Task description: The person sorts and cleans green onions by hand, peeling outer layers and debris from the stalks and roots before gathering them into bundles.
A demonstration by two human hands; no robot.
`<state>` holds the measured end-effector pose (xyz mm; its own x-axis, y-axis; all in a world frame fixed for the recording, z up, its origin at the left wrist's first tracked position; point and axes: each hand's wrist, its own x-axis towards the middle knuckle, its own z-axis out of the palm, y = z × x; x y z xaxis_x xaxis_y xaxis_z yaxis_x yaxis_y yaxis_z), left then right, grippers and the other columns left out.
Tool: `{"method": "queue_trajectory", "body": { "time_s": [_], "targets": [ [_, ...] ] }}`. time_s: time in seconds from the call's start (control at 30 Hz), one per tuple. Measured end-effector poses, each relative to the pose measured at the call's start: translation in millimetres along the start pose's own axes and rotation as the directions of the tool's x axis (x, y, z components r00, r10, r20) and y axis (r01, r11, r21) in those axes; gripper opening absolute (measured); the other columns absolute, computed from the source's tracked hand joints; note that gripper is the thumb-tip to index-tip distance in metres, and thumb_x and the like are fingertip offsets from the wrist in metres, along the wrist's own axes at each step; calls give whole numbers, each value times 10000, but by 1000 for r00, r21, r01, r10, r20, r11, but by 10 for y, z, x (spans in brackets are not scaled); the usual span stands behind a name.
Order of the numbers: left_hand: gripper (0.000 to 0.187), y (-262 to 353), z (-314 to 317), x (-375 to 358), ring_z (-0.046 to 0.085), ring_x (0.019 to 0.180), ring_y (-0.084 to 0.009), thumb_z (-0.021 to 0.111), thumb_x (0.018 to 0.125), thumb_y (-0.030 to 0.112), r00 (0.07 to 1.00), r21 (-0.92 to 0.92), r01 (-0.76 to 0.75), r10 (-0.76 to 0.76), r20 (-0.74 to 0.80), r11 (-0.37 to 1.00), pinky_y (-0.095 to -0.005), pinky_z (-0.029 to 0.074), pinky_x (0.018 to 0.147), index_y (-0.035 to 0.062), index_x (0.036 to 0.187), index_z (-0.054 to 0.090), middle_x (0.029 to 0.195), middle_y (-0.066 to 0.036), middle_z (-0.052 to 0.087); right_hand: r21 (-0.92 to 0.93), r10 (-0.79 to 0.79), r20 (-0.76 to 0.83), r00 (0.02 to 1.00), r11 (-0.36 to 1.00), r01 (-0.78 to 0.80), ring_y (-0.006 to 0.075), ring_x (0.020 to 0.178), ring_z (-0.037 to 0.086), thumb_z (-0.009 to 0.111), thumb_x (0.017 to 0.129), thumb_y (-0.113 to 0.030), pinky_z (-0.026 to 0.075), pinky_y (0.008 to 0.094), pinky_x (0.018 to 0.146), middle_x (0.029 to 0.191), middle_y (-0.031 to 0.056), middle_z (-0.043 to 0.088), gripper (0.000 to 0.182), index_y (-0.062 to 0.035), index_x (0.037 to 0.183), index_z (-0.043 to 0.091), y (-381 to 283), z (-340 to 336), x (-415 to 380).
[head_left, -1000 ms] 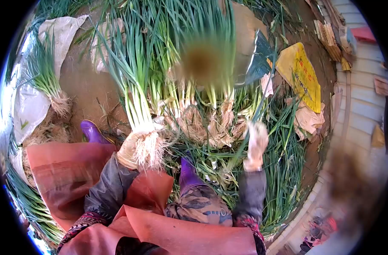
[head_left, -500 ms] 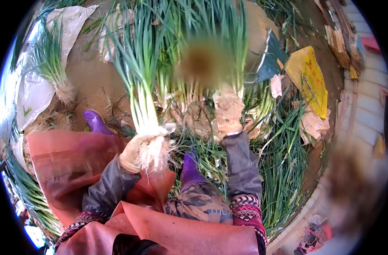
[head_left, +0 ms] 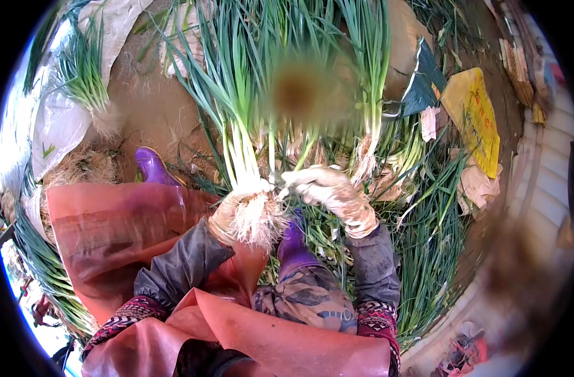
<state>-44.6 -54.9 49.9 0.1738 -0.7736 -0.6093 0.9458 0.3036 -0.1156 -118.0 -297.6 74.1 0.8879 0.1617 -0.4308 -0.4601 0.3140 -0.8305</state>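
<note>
My left hand (head_left: 227, 218), in a pale dirty glove, is closed around the white stems of a bunch of green onions (head_left: 240, 147). Their stringy roots hang below the fist, and the long leaves point away from me. Close beside it, my gloved right hand (head_left: 334, 196) has its thumb and fingers pinched together at the base of a single green onion (head_left: 307, 151), near the bunch's roots. Exactly where the fingertips meet the stem is partly hidden. More green onions (head_left: 376, 119) lie on the ground just beyond my right hand.
Another green onion bundle (head_left: 86, 78) lies on pale sheeting at the left. Loose leaves (head_left: 428, 251) pile up at the right, near a yellow printed piece (head_left: 479, 119). An orange apron (head_left: 120, 232) covers my lap, with purple boots (head_left: 154, 164) below. A blurry spot hides part of the pile.
My right hand has come back from the pile toward my left hand and now pinches a green onion beside the bunch. The left hand still grips the bunch.
</note>
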Motion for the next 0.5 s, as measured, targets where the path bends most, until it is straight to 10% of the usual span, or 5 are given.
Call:
{"method": "queue_trajectory", "body": {
  "time_s": [0.1,0.13,0.2,0.33,0.5],
  "targets": [
    [281,55,79,-25,618,1032,-268,600,869,141,998,0,-36,36,47,999,-385,507,916,13,1118,578,1208,-265,570,-198,-34,-561,827,976,-94,82,774,595,620,912,-144,517,236,677,907,45,666,217,-64,1109,661,-104,-51,-395],
    [277,76,122,-48,620,1028,-266,598,868,139,995,-10,-30,31,92,999,-377,506,918,11,1113,580,1209,-272,568,-854,-222,-387,895,452,-258,103,815,635,600,914,-123,528,238,712,920,49,686,191,-94,1090,670,337,-374,-681],
    [273,109,161,-61,622,1025,-264,595,868,136,989,-23,-29,32,142,999,-369,504,920,9,1108,583,1211,-279,566,-747,297,-651,699,-418,-518,119,747,642,577,921,-180,545,269,634,906,52,696,265,-154,1177,641,873,-457,-1198],
    [308,7,64,-72,633,983,-276,608,865,165,1000,45,-6,5,20,999,-366,532,862,18,1132,563,1201,-285,570,-686,30,-513,858,586,-431,240,914,671,490,936,-458,546,371,802,1253,127,597,595,-123,1419,394,176,-43,-703],
    [292,21,99,-36,622,1002,-285,589,877,198,990,101,-54,40,135,993,-394,507,902,18,1106,585,1198,-261,581,25,32,-112,993,999,-29,182,724,652,551,922,-331,569,309,698,1360,186,504,739,-131,1517,161,278,85,513]
  ]
}}
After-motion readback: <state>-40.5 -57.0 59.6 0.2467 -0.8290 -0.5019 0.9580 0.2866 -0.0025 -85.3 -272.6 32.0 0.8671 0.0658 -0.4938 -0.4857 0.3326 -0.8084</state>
